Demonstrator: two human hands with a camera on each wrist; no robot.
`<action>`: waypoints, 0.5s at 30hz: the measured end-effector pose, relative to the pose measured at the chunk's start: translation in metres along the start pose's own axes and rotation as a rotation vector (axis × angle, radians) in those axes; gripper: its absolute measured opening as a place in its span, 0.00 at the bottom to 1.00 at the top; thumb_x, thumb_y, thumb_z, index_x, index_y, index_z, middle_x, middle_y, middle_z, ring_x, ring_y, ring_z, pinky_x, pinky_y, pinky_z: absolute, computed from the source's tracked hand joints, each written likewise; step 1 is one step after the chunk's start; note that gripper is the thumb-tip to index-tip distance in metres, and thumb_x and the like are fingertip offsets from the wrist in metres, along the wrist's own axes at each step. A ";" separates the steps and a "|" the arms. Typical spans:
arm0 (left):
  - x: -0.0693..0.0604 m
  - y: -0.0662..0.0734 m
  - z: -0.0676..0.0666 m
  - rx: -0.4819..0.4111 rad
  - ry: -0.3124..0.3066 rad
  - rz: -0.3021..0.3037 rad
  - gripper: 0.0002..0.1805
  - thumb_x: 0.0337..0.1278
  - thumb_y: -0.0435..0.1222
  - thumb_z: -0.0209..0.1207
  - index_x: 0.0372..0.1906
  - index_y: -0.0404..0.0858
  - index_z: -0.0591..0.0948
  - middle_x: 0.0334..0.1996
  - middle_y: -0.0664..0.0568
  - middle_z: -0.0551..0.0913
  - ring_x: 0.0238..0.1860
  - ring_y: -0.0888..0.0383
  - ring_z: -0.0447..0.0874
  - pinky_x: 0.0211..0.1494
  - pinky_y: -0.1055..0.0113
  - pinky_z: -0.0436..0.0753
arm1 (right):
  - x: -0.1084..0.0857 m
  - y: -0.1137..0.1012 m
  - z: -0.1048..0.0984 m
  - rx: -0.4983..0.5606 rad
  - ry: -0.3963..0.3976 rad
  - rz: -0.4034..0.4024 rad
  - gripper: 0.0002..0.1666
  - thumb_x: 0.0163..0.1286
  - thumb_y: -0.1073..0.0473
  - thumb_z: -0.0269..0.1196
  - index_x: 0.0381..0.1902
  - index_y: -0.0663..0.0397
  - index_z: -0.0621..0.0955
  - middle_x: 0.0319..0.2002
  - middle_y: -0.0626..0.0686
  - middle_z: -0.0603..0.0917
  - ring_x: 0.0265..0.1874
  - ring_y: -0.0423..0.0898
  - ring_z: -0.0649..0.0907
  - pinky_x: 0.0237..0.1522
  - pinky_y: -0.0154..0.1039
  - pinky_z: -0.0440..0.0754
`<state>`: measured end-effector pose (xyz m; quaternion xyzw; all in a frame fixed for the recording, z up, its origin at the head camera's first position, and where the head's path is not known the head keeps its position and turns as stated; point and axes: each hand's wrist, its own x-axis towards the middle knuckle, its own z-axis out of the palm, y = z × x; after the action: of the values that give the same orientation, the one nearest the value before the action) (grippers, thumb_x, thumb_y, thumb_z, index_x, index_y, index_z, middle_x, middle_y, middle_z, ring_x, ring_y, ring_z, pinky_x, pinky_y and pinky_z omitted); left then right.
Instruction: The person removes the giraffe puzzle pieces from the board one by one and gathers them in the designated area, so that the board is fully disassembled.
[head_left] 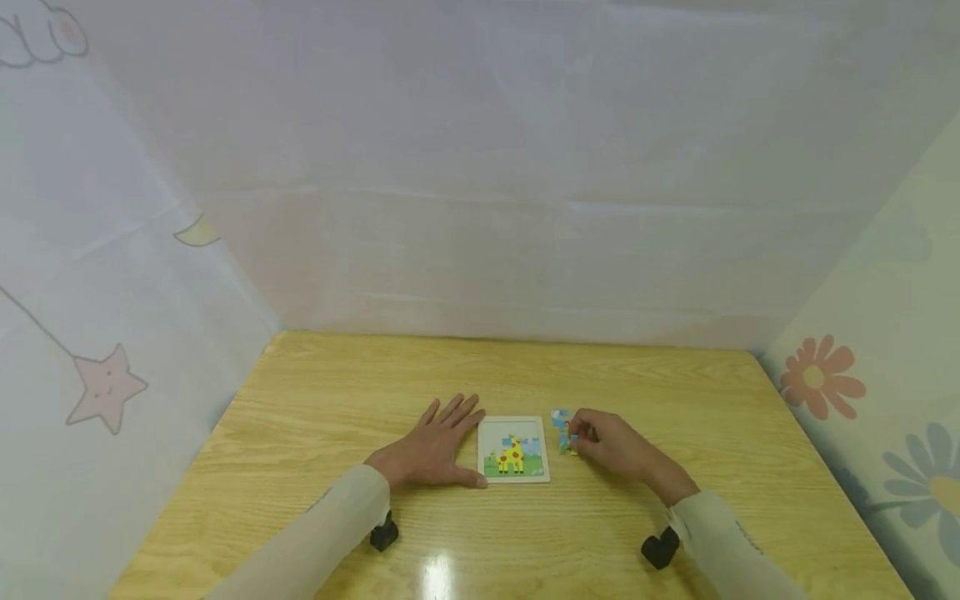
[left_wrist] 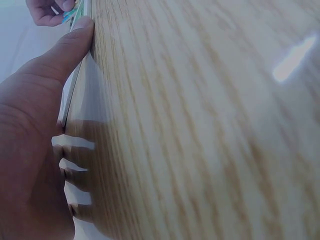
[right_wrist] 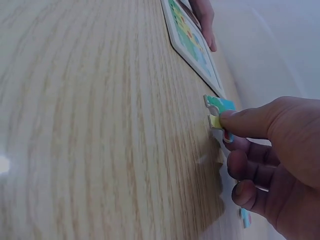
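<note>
A white-framed puzzle board (head_left: 482,450) lies on the table, with a yellow spotted giraffe (head_left: 512,457), green ground and some blue sky fitted in its lower part. My left hand (head_left: 429,450) lies spread at the board's left side, thumb and fingertips at its edge. To the right of the board my right hand (head_left: 617,446) pinches a blue, green and yellow puzzle piece (right_wrist: 216,104) between thumb and index finger. Beside that hand lies a loose blue puzzle piece (head_left: 559,417). Part of another piece (right_wrist: 245,218) shows beneath the right hand in the right wrist view.
The wooden table (head_left: 420,367) meets a pale cloth backdrop (head_left: 480,250) at the back and sides. Black wrist mounts (head_left: 661,548) hang under both sleeves. Light glares off the tabletop near its front.
</note>
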<state>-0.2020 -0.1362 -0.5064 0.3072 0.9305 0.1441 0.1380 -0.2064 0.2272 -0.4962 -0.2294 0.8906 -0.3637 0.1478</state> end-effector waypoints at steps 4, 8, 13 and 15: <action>0.000 0.001 -0.002 0.005 -0.006 -0.004 0.64 0.58 0.75 0.60 0.88 0.44 0.51 0.90 0.46 0.40 0.90 0.42 0.37 0.90 0.35 0.42 | 0.001 0.001 0.003 -0.009 0.008 0.002 0.05 0.80 0.59 0.63 0.49 0.53 0.82 0.38 0.49 0.84 0.33 0.39 0.78 0.35 0.32 0.80; 0.000 0.001 -0.002 0.006 -0.010 -0.003 0.64 0.58 0.75 0.60 0.88 0.44 0.51 0.90 0.47 0.40 0.90 0.42 0.37 0.90 0.35 0.41 | 0.002 -0.003 0.003 -0.023 0.021 0.013 0.06 0.80 0.60 0.64 0.50 0.54 0.83 0.41 0.49 0.84 0.34 0.40 0.79 0.36 0.32 0.81; 0.000 0.001 -0.001 0.009 -0.010 -0.006 0.64 0.59 0.75 0.60 0.88 0.45 0.51 0.90 0.47 0.40 0.90 0.42 0.37 0.90 0.35 0.41 | 0.005 -0.004 0.003 -0.084 0.053 0.058 0.05 0.80 0.59 0.65 0.50 0.50 0.83 0.46 0.48 0.84 0.41 0.40 0.80 0.43 0.33 0.82; 0.000 0.000 0.000 0.008 -0.011 -0.006 0.64 0.59 0.75 0.60 0.88 0.45 0.51 0.90 0.47 0.40 0.90 0.43 0.36 0.90 0.35 0.41 | 0.006 -0.004 0.003 -0.098 0.060 0.068 0.05 0.80 0.58 0.65 0.50 0.49 0.83 0.48 0.48 0.84 0.43 0.40 0.81 0.45 0.34 0.82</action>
<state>-0.2019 -0.1361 -0.5059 0.3056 0.9312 0.1384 0.1424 -0.2095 0.2200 -0.4961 -0.1950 0.9187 -0.3211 0.1219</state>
